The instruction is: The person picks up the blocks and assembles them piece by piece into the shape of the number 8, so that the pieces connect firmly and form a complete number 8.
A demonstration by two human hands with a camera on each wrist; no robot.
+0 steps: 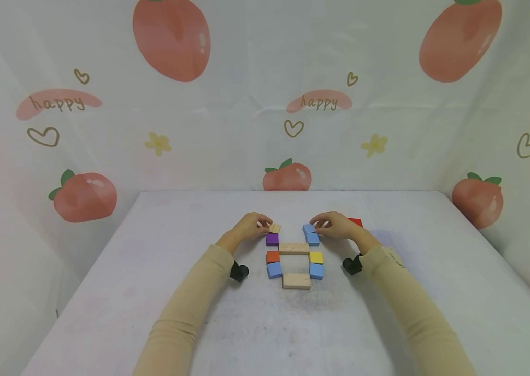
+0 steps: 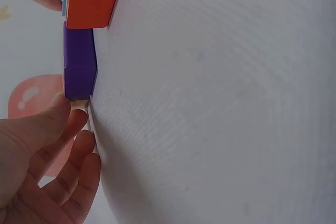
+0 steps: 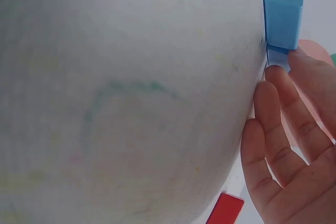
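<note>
My left hand [image 1: 250, 226] pinches a small plain wooden block [image 1: 274, 228] between thumb and index finger, at the far end of the left column. A purple block [image 1: 272, 240] lies against its near side; in the left wrist view the purple block [image 2: 79, 64] mostly hides the wooden one. Opposite, my right hand [image 1: 336, 225] pinches a light blue block [image 1: 308, 228] with thumb and index finger. Another blue block [image 1: 312, 240] sits just nearer, and in the right wrist view this nearer blue block [image 3: 283, 14] covers most of the pinched one. The other fingertips rest low, close to the tabletop.
A long wooden block [image 1: 294, 249] bridges the two columns. Nearer lie an orange block [image 1: 272, 256], a yellow block [image 1: 316, 258], two blue blocks [image 1: 274, 270] and a wooden block [image 1: 296, 281]. A red block [image 1: 356, 222] shows behind my right hand. The white table [image 1: 152, 292] meets a printed curtain.
</note>
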